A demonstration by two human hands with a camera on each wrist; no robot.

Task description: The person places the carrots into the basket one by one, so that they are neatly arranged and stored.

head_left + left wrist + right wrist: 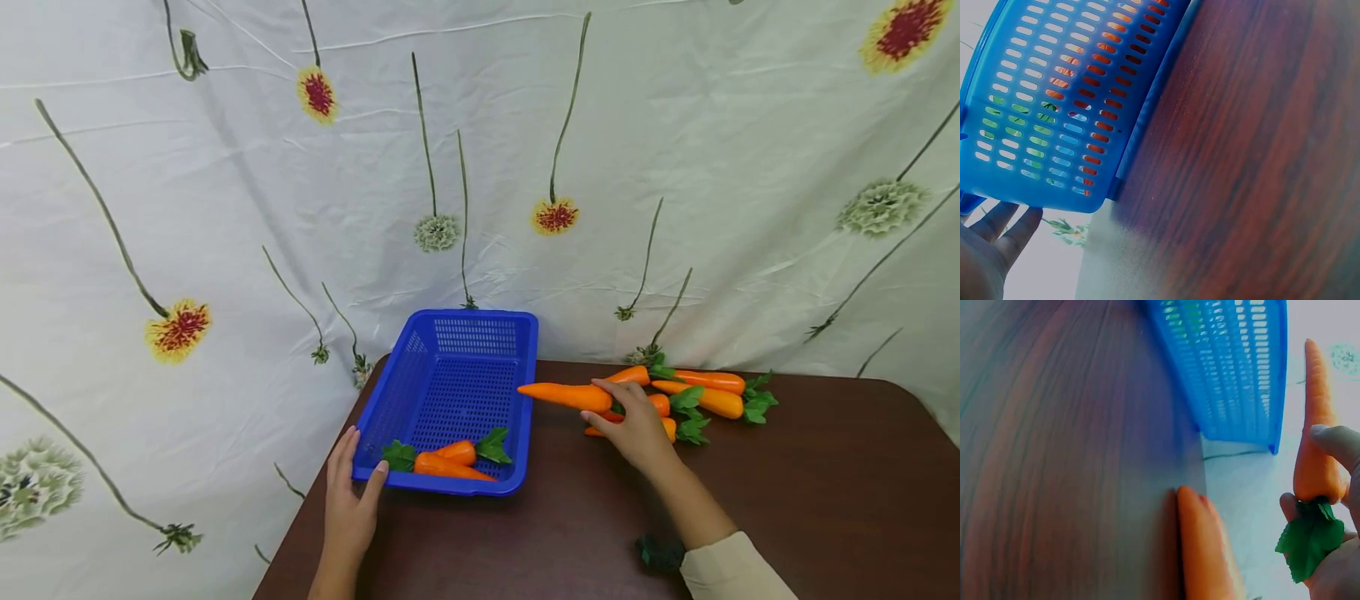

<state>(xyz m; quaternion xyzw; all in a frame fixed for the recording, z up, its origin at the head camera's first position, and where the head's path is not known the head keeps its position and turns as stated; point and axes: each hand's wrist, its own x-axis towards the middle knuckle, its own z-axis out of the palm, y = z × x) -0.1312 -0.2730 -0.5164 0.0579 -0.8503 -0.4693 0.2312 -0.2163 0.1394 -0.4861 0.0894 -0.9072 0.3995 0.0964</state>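
My right hand [636,427] pinches a carrot [566,395] near its leafy end, its tip pointing left and overlapping the right rim of the blue basket [527,367] in the head view. Seen from the right wrist, the thumb lies along the held carrot [1316,419] and green leaves [1311,540] hang below the fingers. At the basket's near left corner, my left hand [351,508] touches the rim with thumb and fingers. Two carrots [450,467] with green leaves lie inside the basket's near end. Several more carrots [708,382] lie in a pile on the table beyond my right hand.
The dark brown table [825,492] carries everything. A small dark object [660,553] sits near the right sleeve [731,567]. Behind the table hangs a white flower-patterned cloth [480,167], close to the basket's far end.
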